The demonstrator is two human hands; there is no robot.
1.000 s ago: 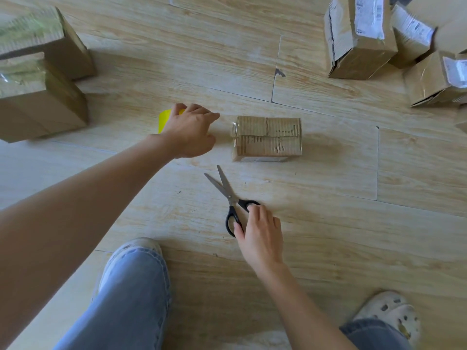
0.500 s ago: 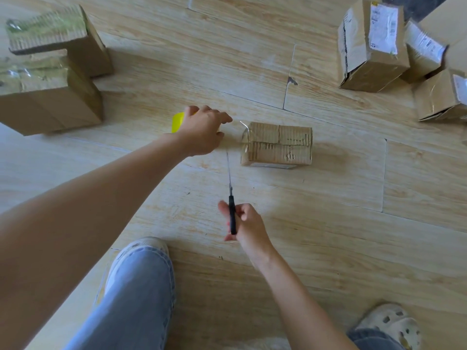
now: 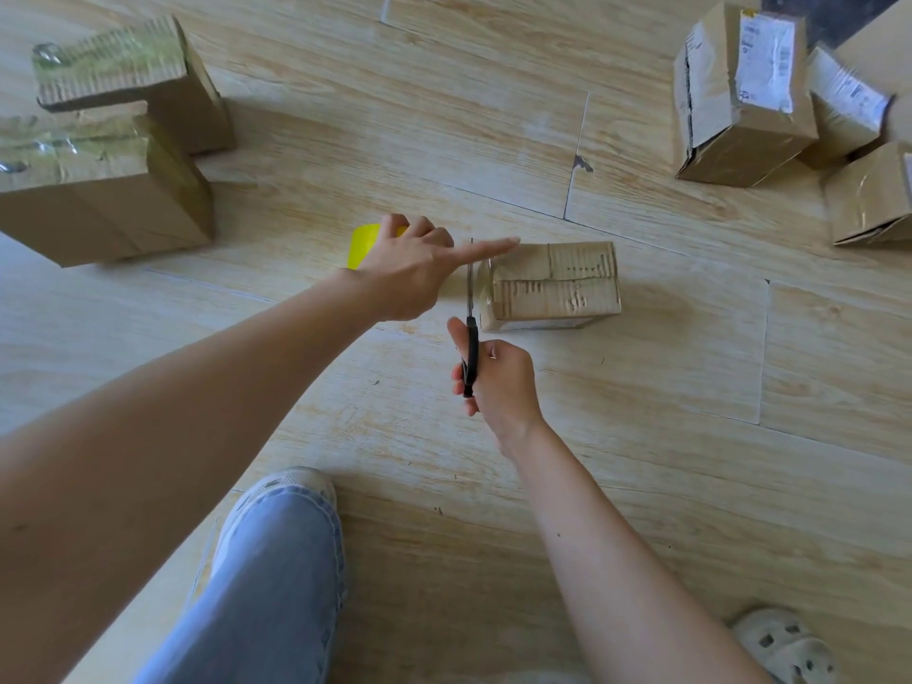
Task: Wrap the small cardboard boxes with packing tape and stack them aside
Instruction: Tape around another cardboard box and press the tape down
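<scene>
The small cardboard box (image 3: 552,286) is seen at frame centre. Just left, scissors (image 3: 471,338) are gripped by the right hand (image 3: 498,382), and the yellow tape roll (image 3: 362,244) is held by the left hand (image 3: 409,266).

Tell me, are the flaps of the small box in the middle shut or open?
Shut: on the small box both flaps lie flat, meeting along a seam across the top.

Wood floor (image 3: 444,116) holds a small box (image 3: 555,288), taped boxes (image 3: 103,199), labelled boxes (image 3: 740,101).
</scene>
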